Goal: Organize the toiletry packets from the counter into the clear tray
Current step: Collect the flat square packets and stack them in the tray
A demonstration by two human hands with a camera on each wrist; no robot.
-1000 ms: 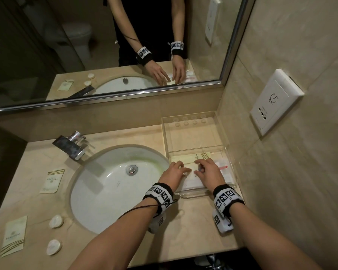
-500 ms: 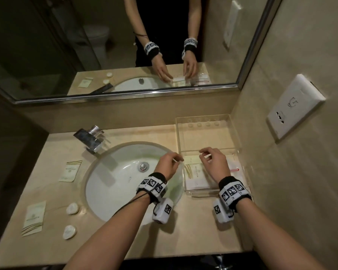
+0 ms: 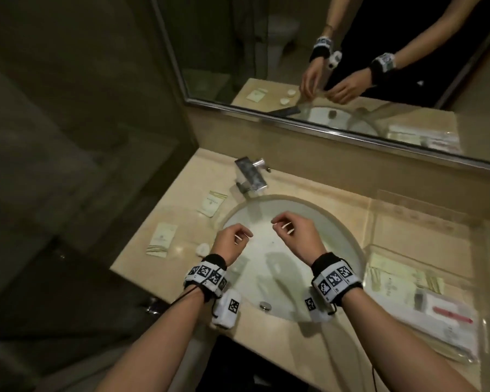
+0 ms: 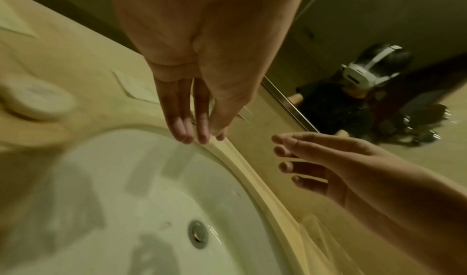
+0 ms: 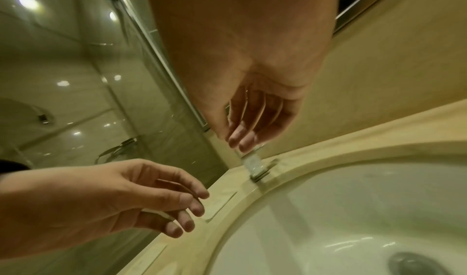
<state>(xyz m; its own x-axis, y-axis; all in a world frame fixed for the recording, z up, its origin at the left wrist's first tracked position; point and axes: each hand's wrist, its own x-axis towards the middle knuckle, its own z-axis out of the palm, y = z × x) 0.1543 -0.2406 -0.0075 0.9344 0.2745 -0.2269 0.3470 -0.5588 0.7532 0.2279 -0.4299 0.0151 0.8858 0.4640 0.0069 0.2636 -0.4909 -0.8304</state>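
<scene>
- The left hand (image 3: 229, 241) is hovering over the left part of the sink (image 3: 266, 267), fingers loosely curled and holding nothing.
- The right hand (image 3: 297, 236) is hovering beside it over the basin, fingers relaxed and likewise carrying nothing.
- Several toiletry packets (image 3: 391, 284) are lying inside the clear tray (image 3: 379, 247), which is sitting on the desk (image 3: 266, 332) to the right of the sink.
- Two flat packets, the far packet (image 3: 212, 203) and the near packet (image 3: 162, 239), are lying on the desk left of the sink.
- A small white round piece (image 3: 202, 249) is sitting near the basin's left rim.
- The faucet (image 3: 251, 174) is standing behind the sink, below the mirror (image 3: 337, 66).
</scene>
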